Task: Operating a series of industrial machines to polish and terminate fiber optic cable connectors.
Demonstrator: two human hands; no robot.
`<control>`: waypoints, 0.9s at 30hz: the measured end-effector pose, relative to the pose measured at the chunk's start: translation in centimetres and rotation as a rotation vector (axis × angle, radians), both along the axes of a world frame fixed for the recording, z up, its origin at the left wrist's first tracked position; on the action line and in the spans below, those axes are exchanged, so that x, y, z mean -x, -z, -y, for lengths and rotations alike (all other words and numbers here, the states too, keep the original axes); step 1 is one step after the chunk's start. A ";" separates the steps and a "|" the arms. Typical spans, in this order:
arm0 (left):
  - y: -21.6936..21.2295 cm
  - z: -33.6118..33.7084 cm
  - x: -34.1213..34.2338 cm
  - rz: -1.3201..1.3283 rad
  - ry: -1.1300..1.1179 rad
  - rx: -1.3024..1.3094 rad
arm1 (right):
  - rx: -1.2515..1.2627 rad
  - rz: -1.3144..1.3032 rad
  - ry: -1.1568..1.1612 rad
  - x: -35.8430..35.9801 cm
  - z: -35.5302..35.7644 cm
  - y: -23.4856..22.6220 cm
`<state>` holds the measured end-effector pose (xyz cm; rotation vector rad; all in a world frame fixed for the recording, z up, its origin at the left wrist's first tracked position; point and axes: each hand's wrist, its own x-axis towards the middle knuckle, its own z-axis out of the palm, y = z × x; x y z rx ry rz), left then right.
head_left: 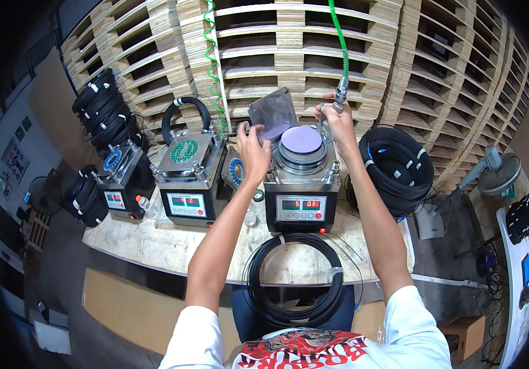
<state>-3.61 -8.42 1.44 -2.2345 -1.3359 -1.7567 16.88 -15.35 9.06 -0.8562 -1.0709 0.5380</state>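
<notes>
My right hand [338, 122] is closed round a metal air blow gun [340, 92] on a green hose, just above and right of a polishing machine [302, 209]. A round purple polishing film [302, 139] lies on that machine's raised disc. At the disc's left, my left hand [254, 150] has its fingers curled at the edge of a smoky see-through square sheet [273, 114], tilted upright. Purple shows at the sheet's lower part. The left fingertips are slightly blurred. A metal plate with a ring of blue connectors [236, 169] leans beside my left wrist.
Two more polishing machines [184, 178] [116, 184] stand on the left of the wooden bench [147, 240]. Small bottles [250, 216] stand near my left forearm. A black cable coil [292, 313] overhangs the front edge; more coils [396, 172] lie right. Stacked pallets [313, 49] rise behind.
</notes>
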 end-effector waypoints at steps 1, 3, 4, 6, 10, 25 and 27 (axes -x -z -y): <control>-1.8 1.4 -0.6 -0.063 0.022 -0.011 | 0.037 0.055 0.008 -1.4 0.5 0.2; -4.2 1.5 -0.4 -0.255 0.238 -0.053 | 0.109 0.148 0.012 -1.5 1.1 0.1; -5.0 1.1 -0.6 -0.440 0.454 -0.091 | 0.110 0.143 0.015 -1.4 1.3 0.3; -4.9 -1.3 -1.5 -0.631 0.521 -0.069 | 0.174 0.060 -0.054 -0.8 1.6 0.6; -5.2 -3.7 -3.7 -1.063 0.607 0.076 | 0.222 0.014 -0.112 -0.8 3.3 0.8; -3.4 -1.2 -2.1 -0.630 0.424 -0.008 | 0.105 -0.086 -0.078 -0.9 3.1 3.2; -2.9 0.7 -2.1 -0.537 0.338 -0.027 | 0.067 -0.046 -0.034 -0.7 2.4 3.4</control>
